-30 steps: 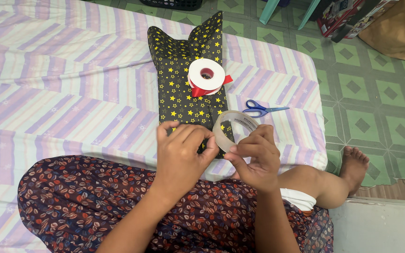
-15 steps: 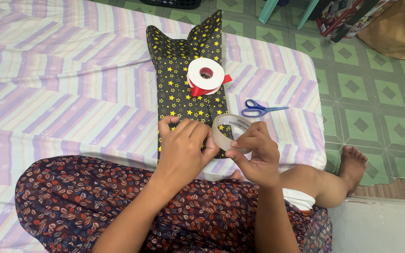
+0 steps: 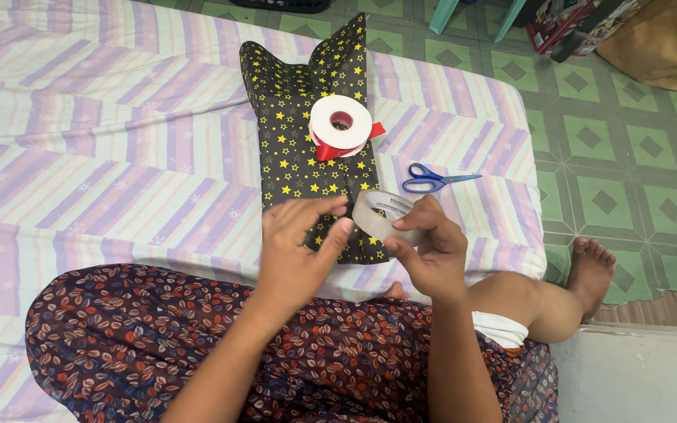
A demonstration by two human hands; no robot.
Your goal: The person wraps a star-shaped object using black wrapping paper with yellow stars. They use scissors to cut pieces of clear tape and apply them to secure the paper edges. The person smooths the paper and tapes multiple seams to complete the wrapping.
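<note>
Bed: a mattress (image 3: 103, 157) under a sheet of pink, purple and cream chevron stripes, filling the left and middle of the view; its right edge borders the floor.
Wrapped parcel (image 3: 307, 149): long, in black paper with yellow stars, lying lengthwise on the sheet, far end open with 2 pointed flaps.
Scissors (image 3: 436, 179): blue-handled, flat on the sheet just right of the parcel, blades pointing right.
Person: sits on the near part of the bed, legs in a leaf-print garment (image 3: 158, 345).
Floor (image 3: 628, 157): green patterned tiles, right of the bed.
</note>
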